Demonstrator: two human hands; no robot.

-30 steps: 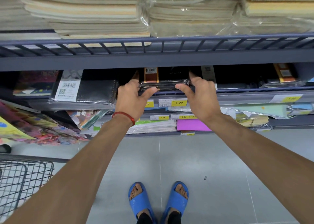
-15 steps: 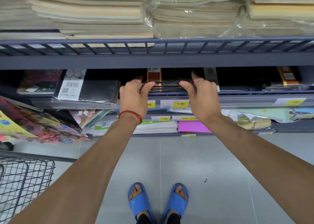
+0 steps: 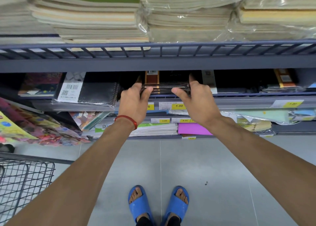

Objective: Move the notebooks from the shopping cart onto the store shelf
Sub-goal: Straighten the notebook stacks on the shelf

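Both left hand (image 3: 132, 104) and right hand (image 3: 196, 102) grip dark notebooks (image 3: 166, 88) on the shelf (image 3: 248, 99) — price tag (image 3: 178, 106) below reads "1.00".

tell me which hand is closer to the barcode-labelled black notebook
Left. The left hand is just right of the black notebook; the right hand grips the notebook stack farther right.

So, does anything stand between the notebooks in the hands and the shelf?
Nothing visible does. The left hand and right hand grip the notebooks at the shelf edge; the dark space behind is unclear.
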